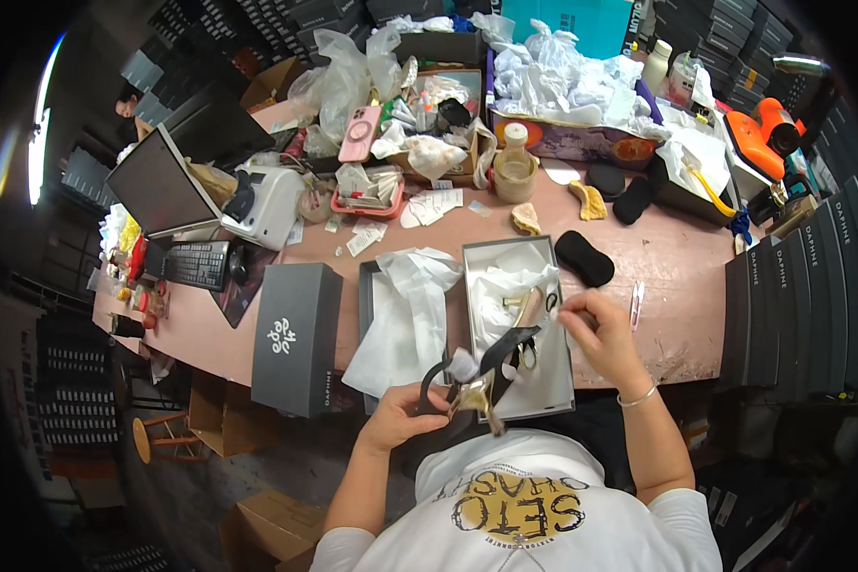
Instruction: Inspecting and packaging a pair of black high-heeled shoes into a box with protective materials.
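Observation:
My left hand [398, 419] grips a black strappy sandal [498, 355] with shiny gold parts, held above the near end of an open grey shoebox [564, 389]. White tissue paper [491, 303] lines that box. A gold piece of footwear [526, 307] shows inside it, partly covered by the held sandal. Over the box's right edge is my right hand [602, 338], thumb and forefinger pinched together near the sandal's strap; what they hold, if anything, is too small to make out. To the left, crumpled white tissue [405, 310] spills from a second grey box part [367, 286].
A grey shoebox [296, 334] stands left. Tweezers [636, 305] and a black padded piece [584, 258] lie right. Behind are a glue jar [515, 172], yellow sponge [589, 200], pink phone [359, 133] and paper-filled carton [582, 143]. Stacked shoeboxes [791, 305] border the right side.

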A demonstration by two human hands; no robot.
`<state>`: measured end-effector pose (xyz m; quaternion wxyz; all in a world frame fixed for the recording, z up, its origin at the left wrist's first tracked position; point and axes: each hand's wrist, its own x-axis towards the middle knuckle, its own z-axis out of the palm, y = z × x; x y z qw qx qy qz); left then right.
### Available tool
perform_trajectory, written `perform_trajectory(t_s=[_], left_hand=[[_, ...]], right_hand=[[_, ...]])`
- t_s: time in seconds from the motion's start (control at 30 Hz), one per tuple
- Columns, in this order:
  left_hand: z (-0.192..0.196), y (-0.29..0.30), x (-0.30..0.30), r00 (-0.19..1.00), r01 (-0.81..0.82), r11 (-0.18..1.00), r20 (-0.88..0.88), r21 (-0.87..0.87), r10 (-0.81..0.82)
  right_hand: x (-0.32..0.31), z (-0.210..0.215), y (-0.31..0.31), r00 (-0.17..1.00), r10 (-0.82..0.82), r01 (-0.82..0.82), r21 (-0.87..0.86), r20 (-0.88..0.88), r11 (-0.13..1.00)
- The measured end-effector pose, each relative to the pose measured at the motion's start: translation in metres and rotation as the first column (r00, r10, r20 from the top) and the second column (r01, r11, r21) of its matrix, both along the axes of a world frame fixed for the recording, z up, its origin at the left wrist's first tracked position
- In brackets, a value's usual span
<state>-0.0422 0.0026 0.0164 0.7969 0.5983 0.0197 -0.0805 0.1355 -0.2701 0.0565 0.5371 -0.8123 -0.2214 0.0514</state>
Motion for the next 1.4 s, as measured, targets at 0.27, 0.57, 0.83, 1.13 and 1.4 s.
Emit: perform_trajectory(t_s=[0.27, 0.57, 0.83, 1.13, 1.4], left_hand=[[-0.028, -0.009, 0.010, 0.999, -0.037, 0.834, -0.042, -0.551, 0.016], [-0.042, 0.000, 0.010, 0.992, -0.005, 0.903, -0.118, -0.430, -0.050], [0.049, -0.011, 0.044, 0.800, 0.269, 0.387, 0.020, 0.882, -0.600], [0.028, 0.067, 0.159, 0.989, -0.024, 0.128, 0.042, 0.992, -0.144], [0.107, 0.020, 0.195, 0.817, -0.415, 0.478, 0.548, 0.774, -0.178]], right_hand=[[-0.018, -0.010, 0.010, 0.986, 0.106, -0.096, 0.081, -0.132, 0.992], [0.122, 0.019, 0.027, 0.779, 0.008, 0.120, -0.162, 0.627, 0.979], [-0.012, 0.010, 0.077, 0.402, 0.815, -0.914, -0.130, -0.418, 0.384], [-0.065, -0.023, -0.035, 0.464, 0.404, 0.069, 0.487, -0.789, 0.871], [-0.045, -0.043, -0.056, 0.409, 0.754, 0.532, 0.805, -0.515, 0.261]])
